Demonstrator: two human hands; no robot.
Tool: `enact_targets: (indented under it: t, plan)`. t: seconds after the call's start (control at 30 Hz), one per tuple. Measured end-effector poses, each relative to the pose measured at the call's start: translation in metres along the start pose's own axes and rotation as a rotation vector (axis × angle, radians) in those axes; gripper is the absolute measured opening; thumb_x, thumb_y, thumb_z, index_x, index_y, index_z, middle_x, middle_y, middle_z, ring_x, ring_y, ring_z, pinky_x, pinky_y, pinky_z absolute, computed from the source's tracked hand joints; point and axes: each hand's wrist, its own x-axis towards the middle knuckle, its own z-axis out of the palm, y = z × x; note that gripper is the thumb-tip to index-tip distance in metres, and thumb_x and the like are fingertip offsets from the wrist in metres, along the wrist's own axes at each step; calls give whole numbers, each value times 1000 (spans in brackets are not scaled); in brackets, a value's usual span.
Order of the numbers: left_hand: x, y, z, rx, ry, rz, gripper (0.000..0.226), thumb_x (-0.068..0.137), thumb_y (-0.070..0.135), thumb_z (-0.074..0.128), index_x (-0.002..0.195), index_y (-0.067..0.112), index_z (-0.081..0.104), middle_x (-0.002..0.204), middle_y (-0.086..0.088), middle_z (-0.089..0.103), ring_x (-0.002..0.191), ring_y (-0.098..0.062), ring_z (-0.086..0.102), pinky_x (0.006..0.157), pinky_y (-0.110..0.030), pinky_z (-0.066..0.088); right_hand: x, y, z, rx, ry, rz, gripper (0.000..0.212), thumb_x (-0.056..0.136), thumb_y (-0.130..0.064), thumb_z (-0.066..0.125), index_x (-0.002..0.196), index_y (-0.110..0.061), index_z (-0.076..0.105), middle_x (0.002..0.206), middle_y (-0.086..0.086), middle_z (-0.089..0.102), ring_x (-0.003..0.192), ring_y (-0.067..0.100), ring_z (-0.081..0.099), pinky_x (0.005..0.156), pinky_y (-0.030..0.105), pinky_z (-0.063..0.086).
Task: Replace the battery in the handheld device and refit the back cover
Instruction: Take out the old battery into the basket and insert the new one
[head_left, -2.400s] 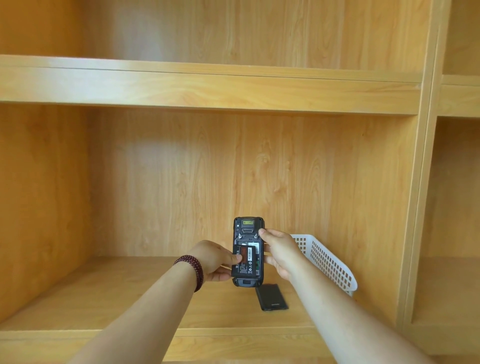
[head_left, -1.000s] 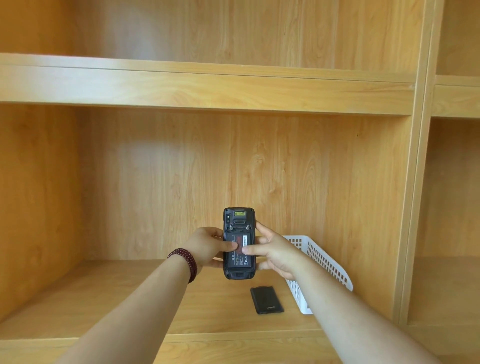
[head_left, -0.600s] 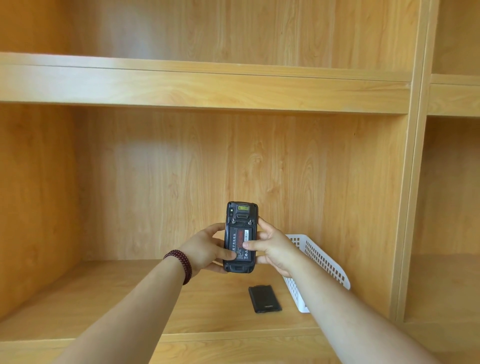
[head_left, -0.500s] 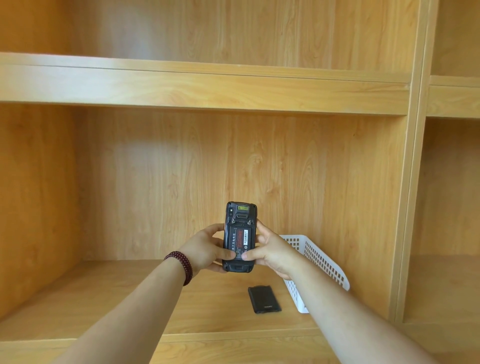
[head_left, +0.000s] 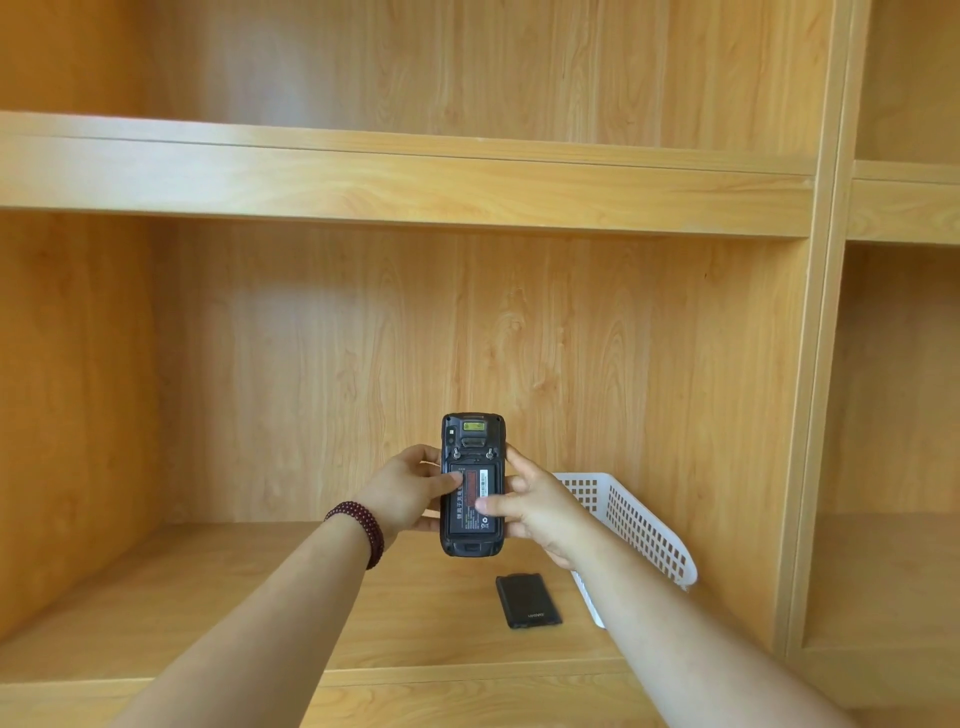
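Note:
I hold a black handheld device (head_left: 471, 441) upright in front of the shelf, its open back facing me. A battery (head_left: 477, 519) with a red and white label sits in its bay. My left hand (head_left: 402, 493) grips the device's left edge, thumb resting on the battery. My right hand (head_left: 535, 512) grips the right edge, its thumb pressed on the battery's middle. The black back cover (head_left: 528, 600) lies flat on the wooden shelf (head_left: 208, 597), below and to the right of the device.
A white perforated plastic basket (head_left: 639, 525) leans against the right wall of the shelf compartment, just behind my right forearm. A wooden shelf board (head_left: 405, 182) runs above. Another compartment (head_left: 898, 571) lies to the right.
The device rose slightly and moved left of where it was. My right thumb shifted from the device's edge onto the battery. The back cover stayed on the shelf.

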Motion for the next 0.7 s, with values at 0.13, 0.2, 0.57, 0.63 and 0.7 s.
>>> enact_targets:
  t: [0.13, 0.2, 0.57, 0.63, 0.7]
  plan:
    - [-1, -5, 0, 22, -4, -18, 28, 91, 9, 65, 116, 2, 55, 109, -16, 70, 92, -28, 72, 71, -42, 62, -8, -4, 7, 29, 29, 6, 40, 96, -13, 61, 103, -51, 54, 112, 4, 72, 102, 17, 70, 90, 49, 57]
    - [-1, -7, 0, 22, 0, -15, 28, 91, 10, 66, 116, 4, 56, 108, -15, 71, 93, -28, 72, 74, -44, 62, -9, -3, 8, 57, 37, 21, 39, 97, -11, 59, 98, -50, 55, 110, 5, 72, 100, 17, 70, 90, 49, 57]
    - [8, 9, -5, 16, 103, 85, 29, 97, 19, 57, 125, 11, 58, 110, -13, 71, 92, -26, 72, 62, -34, 61, -11, 3, 12, 89, 31, 52, 47, 96, -11, 61, 128, -43, 51, 113, 5, 73, 104, 19, 70, 92, 52, 55]
    - [8, 6, -4, 7, 107, 78, 28, 97, 18, 57, 124, 9, 59, 110, -14, 70, 91, -27, 72, 61, -34, 61, -11, 6, 11, 84, 31, 74, 51, 95, -14, 63, 139, -36, 48, 115, 5, 73, 107, 20, 70, 92, 52, 55]
    - [8, 4, -4, -15, 114, 67, 27, 97, 17, 57, 123, 9, 59, 110, -15, 70, 89, -26, 72, 60, -34, 61, -10, 8, 9, 112, 13, 119, 53, 95, -22, 63, 144, -30, 45, 125, 6, 68, 114, 23, 66, 92, 52, 56]
